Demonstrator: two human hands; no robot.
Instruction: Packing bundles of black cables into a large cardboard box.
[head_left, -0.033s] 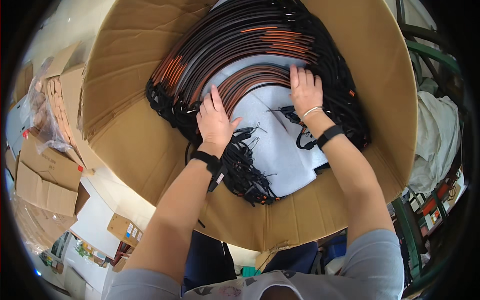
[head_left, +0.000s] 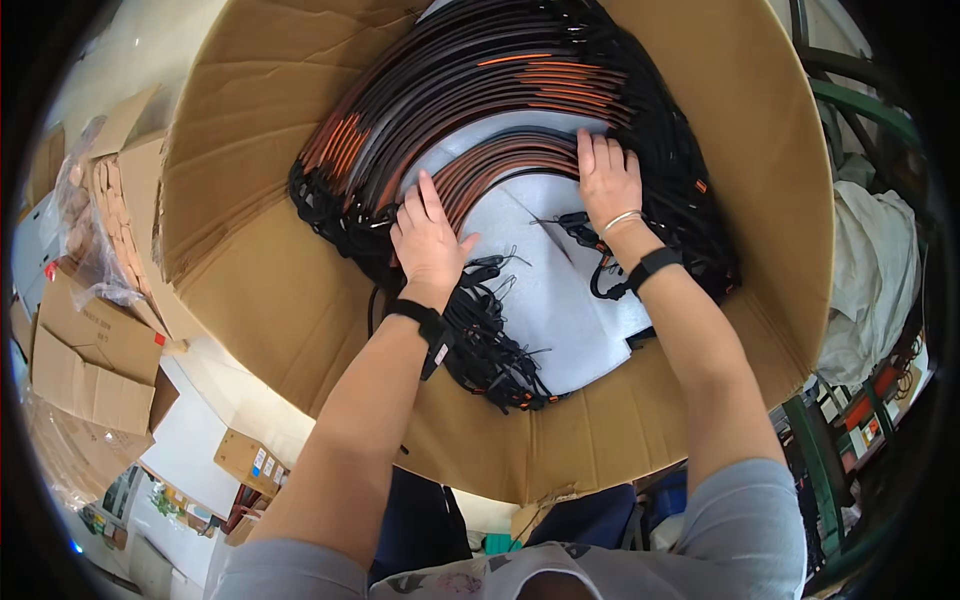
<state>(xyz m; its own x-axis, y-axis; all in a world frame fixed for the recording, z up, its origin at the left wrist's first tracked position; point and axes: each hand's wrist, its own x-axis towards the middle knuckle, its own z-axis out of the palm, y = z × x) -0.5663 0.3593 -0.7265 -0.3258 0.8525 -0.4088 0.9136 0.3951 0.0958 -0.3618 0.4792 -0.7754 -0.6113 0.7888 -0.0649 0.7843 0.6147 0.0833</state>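
Inside a large cardboard box (head_left: 255, 235), my left hand (head_left: 428, 240) rests at the left end of a small inner arc of thin brown and black cables (head_left: 490, 155). Its fingers are stretched and the thumb stands apart. At the right end of that arc lies my right hand (head_left: 608, 185), its fingers extended and slightly apart over the cables. Beyond them, a wider bank of curved black, brown and orange cables (head_left: 420, 105) fills the far side. Black cord ends (head_left: 490, 345) bunch below my left hand. More black cords (head_left: 685, 190) pile up beside my right hand.
A pale grey foam sheet (head_left: 560, 330) lies under the cables. The box walls rise all around. To the left, outside, are an opened carton (head_left: 95, 350) and plastic wrap (head_left: 95, 215). Whitish cloth (head_left: 868, 270) and a green metal frame (head_left: 820, 480) stand on the right.
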